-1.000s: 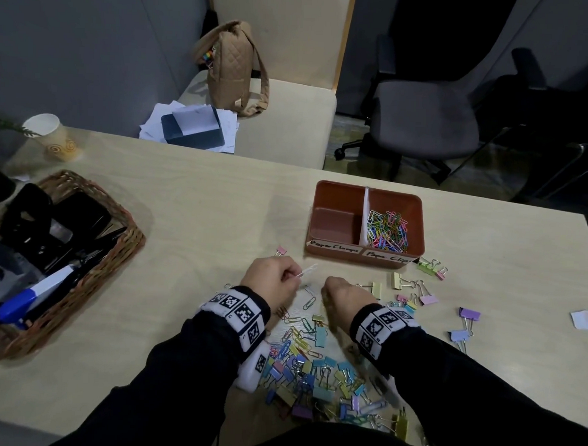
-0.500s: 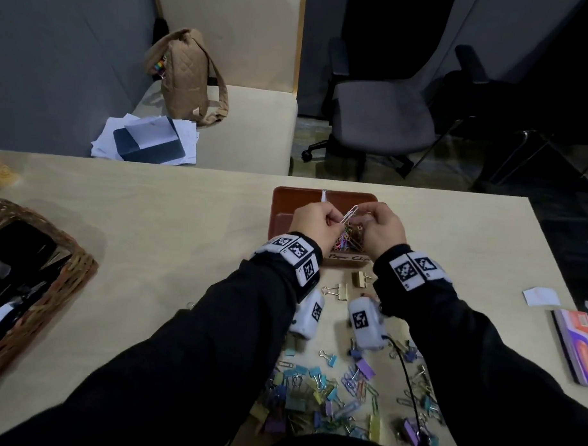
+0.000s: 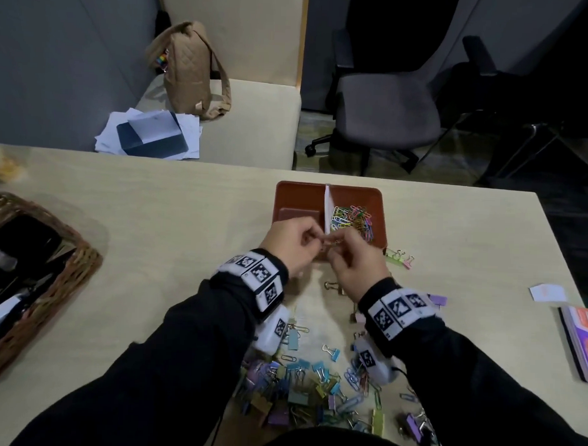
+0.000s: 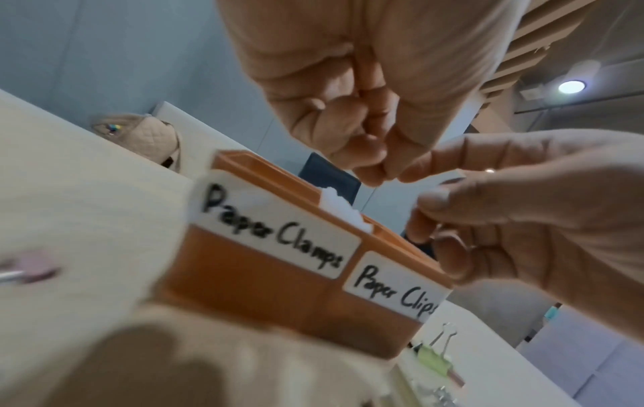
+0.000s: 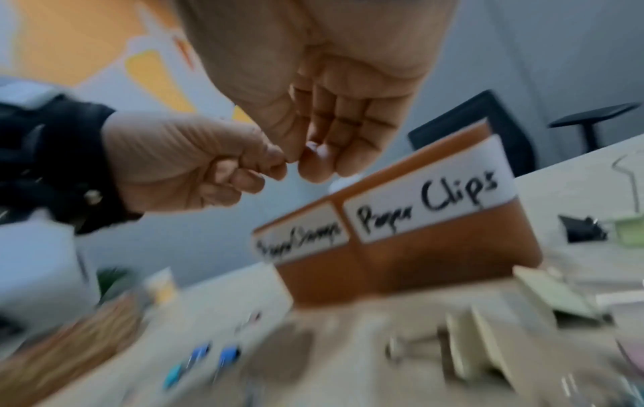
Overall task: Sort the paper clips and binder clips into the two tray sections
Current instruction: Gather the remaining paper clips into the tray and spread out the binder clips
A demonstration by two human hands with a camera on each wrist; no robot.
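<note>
Orange two-section plastic tray (image 3: 379,209) on worktop; both hands' fingers (image 3: 313,238) pinch together above near edge, held item indiscernible. Next, probably: drop into matching section.

This is an office, by the look of it. A long pale desk (image 3: 153,218) stands against grey partition walls (image 3: 58,64), with dark swivel chairs (image 3: 386,116) on castors behind it. A wicker basket (image 3: 67,281) of desk supplies (a stapler-like black tool among them), loose papers (image 3: 189,132) on a bench, and a heap of coloured clips (image 3: 300,390) all suit clerical work.
</note>
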